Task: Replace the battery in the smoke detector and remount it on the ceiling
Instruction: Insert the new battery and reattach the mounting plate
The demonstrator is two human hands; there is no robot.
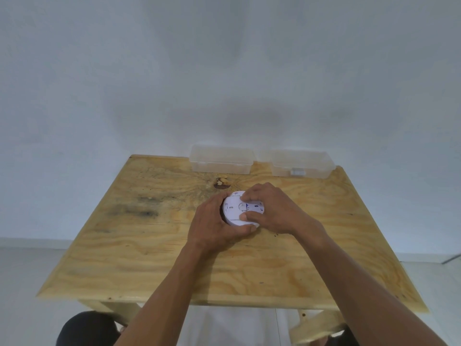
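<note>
A round white smoke detector [235,208] lies back side up on the wooden table [149,245], its label and moulded details facing me. My left hand [212,227] cups its left and near edge, thumb under the front rim. My right hand [270,209] grips it from the right, with fingertips pressed on the top and a thumb on the near part of the back face. Any battery is hidden from me.
Two clear plastic lidded boxes stand at the table's far edge: one at centre [222,159], one to the right [299,163] with a small pale item inside. A dark knot [220,184] marks the wood behind the detector. A white wall rises behind.
</note>
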